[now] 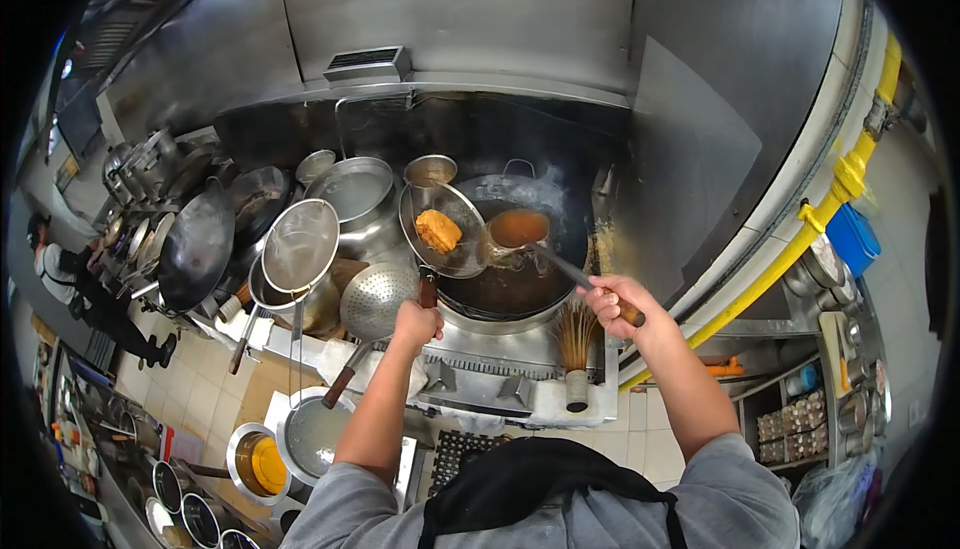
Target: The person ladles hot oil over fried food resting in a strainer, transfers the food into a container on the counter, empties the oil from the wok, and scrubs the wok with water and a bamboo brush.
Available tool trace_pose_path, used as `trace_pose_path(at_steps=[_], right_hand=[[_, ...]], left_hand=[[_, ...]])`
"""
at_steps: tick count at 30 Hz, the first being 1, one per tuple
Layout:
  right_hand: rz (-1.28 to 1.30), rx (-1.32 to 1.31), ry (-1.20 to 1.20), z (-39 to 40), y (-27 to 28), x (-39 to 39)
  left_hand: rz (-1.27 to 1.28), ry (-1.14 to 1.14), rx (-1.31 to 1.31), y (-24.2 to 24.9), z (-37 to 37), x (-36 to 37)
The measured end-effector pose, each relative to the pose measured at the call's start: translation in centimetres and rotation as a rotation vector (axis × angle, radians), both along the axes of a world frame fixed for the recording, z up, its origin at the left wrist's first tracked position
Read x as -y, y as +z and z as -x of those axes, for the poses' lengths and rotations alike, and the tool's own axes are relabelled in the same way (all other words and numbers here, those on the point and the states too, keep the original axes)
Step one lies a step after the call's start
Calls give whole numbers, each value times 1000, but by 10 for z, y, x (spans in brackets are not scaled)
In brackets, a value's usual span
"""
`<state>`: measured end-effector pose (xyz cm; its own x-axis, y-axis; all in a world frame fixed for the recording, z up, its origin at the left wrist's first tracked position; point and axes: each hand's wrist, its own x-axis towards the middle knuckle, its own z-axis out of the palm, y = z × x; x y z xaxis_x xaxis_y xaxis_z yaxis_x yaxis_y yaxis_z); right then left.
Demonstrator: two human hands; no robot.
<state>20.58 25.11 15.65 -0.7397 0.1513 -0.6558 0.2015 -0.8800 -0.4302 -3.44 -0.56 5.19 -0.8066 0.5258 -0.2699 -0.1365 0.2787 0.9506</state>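
Your left hand (418,326) hides part of the dark wooden handle it is closed around, and the far side of the round metal strainer (465,257) on it blurs into haze. That strainer and the long-handled steel ladle (518,229) cover part of the wide black wok (500,297), so you cannot tell how deep its dark liquid is. Your right hand (622,306) is curled shut on the ladle's handle, whose brown wooden end sticks out past your palm. The ladle's bowl, with reddish-brown liquid in it, is over the wok, just beside the strainer. One golden-brown, rough-surfaced piece of food (438,231) lies in the strainer. You have one perforated steel skimmer (380,301) near your left hand and one bristled straw-coloured brush (576,349) near your right; one other person (75,284) is at the far left, too small to make out well
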Motion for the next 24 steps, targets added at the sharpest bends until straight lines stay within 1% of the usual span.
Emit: trace_pose_path(at_steps=[2, 4, 6, 10, 12, 14, 16, 18, 19, 21, 24], right_hand=[[-79, -10, 23, 0, 17, 4], [-112, -12, 45, 4, 25, 5], [-187, -18, 78, 9, 40, 15], [-284, 3, 109, 23, 51, 22], [-245, -15, 114, 30, 46, 19], [-327, 4, 88, 37, 47, 24], [-317, -10, 110, 41, 38, 19], [-360, -8, 91, 43, 34, 21], [-358, -6, 97, 43, 34, 24], [-435, 32, 127, 41, 37, 29], [-452, 55, 114, 40, 35, 32]], left_hand=[[-21, -14, 28, 0, -6, -3], [23, -80, 38, 3, -11, -10], [22, -91, 50, -1, -15, -17], [41, -141, 48, -6, -18, -28], [46, -149, 55, -5, -21, -32], [54, -155, 61, -3, -23, -32], [43, -150, 65, -2, -26, -32], [58, -154, 64, -1, -26, -31], [72, -158, 62, -1, -25, -29], [67, -150, 66, 1, -26, -28], [51, -136, 93, 6, -26, -27]])
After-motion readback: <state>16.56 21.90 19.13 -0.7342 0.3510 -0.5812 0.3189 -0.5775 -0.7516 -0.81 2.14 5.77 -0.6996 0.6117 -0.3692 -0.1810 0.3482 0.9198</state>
